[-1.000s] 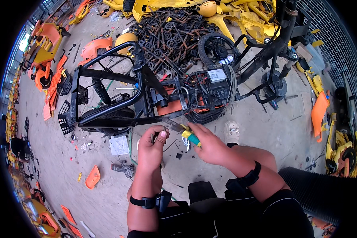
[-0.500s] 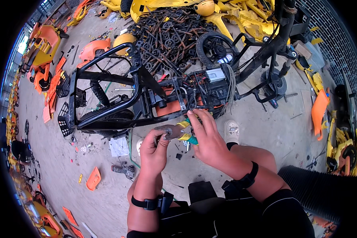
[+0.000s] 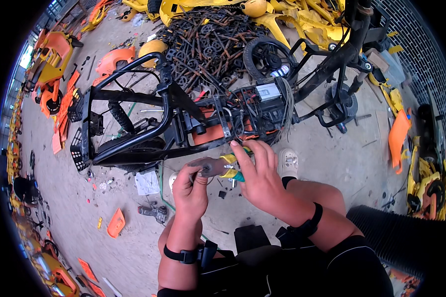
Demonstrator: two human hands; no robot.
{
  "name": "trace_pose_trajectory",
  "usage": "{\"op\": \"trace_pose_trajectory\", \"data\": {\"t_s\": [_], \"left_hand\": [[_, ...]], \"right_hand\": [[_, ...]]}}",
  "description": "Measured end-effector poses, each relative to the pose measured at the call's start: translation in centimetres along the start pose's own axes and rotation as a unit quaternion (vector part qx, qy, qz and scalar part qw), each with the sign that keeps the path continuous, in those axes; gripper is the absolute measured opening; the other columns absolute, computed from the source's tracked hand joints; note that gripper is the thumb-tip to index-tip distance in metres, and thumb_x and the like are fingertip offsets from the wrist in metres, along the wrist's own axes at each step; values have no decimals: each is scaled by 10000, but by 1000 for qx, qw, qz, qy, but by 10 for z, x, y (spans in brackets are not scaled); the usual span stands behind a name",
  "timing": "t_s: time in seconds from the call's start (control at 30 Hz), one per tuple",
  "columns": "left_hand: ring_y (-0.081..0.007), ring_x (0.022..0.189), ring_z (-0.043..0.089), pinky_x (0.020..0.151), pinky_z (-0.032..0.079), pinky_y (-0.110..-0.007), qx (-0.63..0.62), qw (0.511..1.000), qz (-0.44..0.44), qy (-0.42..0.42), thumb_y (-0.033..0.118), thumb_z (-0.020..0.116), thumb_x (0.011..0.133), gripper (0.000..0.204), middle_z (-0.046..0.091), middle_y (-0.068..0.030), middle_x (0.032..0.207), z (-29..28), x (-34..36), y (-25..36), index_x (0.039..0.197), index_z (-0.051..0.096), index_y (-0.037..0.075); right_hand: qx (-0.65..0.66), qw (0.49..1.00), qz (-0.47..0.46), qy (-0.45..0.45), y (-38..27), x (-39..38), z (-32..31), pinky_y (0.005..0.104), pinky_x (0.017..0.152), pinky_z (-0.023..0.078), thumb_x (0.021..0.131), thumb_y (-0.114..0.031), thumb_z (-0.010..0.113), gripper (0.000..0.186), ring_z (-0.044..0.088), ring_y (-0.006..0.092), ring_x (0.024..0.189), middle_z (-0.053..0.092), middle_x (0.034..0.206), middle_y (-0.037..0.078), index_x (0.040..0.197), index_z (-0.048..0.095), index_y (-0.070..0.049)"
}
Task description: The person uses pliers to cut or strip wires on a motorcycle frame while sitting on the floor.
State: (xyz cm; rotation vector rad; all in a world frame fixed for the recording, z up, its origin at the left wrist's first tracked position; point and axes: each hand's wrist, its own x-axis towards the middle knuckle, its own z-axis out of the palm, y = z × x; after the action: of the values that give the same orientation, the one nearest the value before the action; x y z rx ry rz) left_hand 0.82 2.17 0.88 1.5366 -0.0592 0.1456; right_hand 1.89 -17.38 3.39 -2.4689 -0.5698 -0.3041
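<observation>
My right hand (image 3: 258, 178) grips a pair of pliers (image 3: 222, 167) by its yellow and green handles; the grey jaws point left. My left hand (image 3: 190, 188) pinches the jaw tip with thumb and fingers, where a small part may sit but is too small to tell. Both hands hover just in front of a stripped black scooter frame (image 3: 134, 128) lying on its side, with an orange panel, wiring and a grey box (image 3: 267, 91) exposed. My white shoe (image 3: 287, 162) rests just right of the hands.
A heap of dark metal parts (image 3: 208, 39) lies behind the frame, with yellow body panels (image 3: 292, 20) beyond. A loose wheel (image 3: 267, 57), a cordless driver (image 3: 153, 213) on the concrete floor, orange plastic pieces (image 3: 115, 222) and more orange scooters (image 3: 54, 54) surround the spot.
My right hand shifted its grip, fingers now laid over the pliers' handles, and both hands rose slightly toward the frame. My left hand moved onto the jaw tip.
</observation>
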Motion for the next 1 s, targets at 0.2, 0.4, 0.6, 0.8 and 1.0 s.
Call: {"op": "trace_pose_trajectory", "data": {"t_s": [0.2,0.4,0.6,0.8,1.0], "left_hand": [[-205,1049,653,907,516,-317,42,999,32,-5,-22,593,1001,115,684,-146,1153,-1,0,-3,1110,583,11],[-199,1001,648,872,509,-305,81,996,41,9,-43,581,998,139,676,-132,1114,-1,-2,0,1117,570,27],[-203,945,656,830,521,-304,129,988,82,-5,-32,569,1005,126,672,-140,1091,1,2,2,1120,564,20],[-169,844,638,755,524,-292,31,998,46,-8,8,553,1026,121,650,-123,1001,7,0,4,1147,568,10],[-140,804,600,722,502,-274,3,1000,20,-8,49,547,1041,141,621,-93,951,7,-3,7,1165,565,-18]], "right_hand": [[-31,999,-10,29,2,0,2,515,995,357,773,16,642,726,451,408,1215,467,1321,217,1476,471,-51],[-48,998,-9,34,2,-1,1,502,982,360,775,4,642,709,453,393,1215,474,1315,213,1465,492,-53],[-70,996,-9,49,2,0,0,498,979,365,779,-9,634,695,455,389,1217,480,1314,210,1459,502,-58],[-103,992,-14,70,3,1,-3,494,982,376,812,-35,609,652,470,376,1208,497,1307,202,1455,511,-70],[-107,991,-14,79,4,3,-4,494,988,384,819,-34,602,637,474,375,1216,499,1313,203,1450,520,-72]]}}
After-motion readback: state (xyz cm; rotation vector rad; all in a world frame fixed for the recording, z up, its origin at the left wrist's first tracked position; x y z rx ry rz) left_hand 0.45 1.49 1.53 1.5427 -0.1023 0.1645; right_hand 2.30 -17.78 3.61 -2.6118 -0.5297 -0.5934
